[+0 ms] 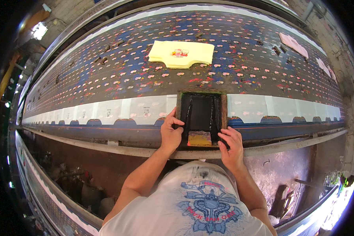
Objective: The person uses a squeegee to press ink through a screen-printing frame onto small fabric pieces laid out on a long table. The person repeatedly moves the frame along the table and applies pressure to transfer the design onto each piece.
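While both hands flank the small wooden frame, centre of the frame of view and lying over the row of white cloth pcs at the near edge of the long table, step in hand reads as screen printing, prob. seating or steadying the frame over one pc. L hand: thumb & index almost meeting, at the frame's L rail; R hand: fingers half curled, thumb apart, at its lower R corner. Firmness of either hold: can't tell. Squeegee-like block, yellow-orange, sits inside at the frame's near end, below the dark mesh; neither hand seems to grip it. Pcs at L of view show a small dark motif; R pcs show only faint pinkish marks, so work prob. runs L to R. Next move likely calls for squaring the frame, then an even pull w/ the block, frame pinned flat; slip = smeared print.
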Demonstrator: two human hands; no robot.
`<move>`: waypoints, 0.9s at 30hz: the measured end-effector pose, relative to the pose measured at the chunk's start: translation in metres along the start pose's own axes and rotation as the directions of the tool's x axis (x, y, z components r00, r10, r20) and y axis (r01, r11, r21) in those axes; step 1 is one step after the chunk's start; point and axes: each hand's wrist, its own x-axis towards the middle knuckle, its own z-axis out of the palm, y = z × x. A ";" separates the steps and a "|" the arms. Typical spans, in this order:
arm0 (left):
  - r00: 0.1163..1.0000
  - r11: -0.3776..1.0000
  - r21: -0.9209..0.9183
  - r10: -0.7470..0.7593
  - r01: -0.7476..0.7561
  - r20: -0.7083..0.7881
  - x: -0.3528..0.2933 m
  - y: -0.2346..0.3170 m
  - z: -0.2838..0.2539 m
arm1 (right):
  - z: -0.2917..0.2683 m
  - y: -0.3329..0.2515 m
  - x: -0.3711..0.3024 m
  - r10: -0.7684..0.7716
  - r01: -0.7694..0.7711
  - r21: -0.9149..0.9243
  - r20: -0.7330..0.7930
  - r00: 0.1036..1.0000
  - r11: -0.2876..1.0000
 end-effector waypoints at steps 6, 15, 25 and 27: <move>0.999 0.988 -0.153 -0.033 0.037 0.029 0.000 -0.003 -0.001 | 0.004 -0.017 0.017 -0.237 0.232 0.048 0.234 0.943 0.971; 0.993 0.958 -0.263 -0.114 0.118 0.031 0.001 -0.004 -0.006 | 0.016 -0.031 0.049 -0.303 0.386 -0.107 0.446 0.842 0.916; 0.999 0.999 -0.041 -0.013 0.012 -0.042 0.000 -0.006 0.003 | 0.014 -0.022 0.108 -0.159 0.229 -0.043 0.598 0.786 0.972; 1.000 1.000 0.015 0.007 -0.007 -0.026 -0.001 -0.006 0.002 | 0.023 -0.012 0.133 -0.122 0.224 -0.119 0.557 0.822 0.967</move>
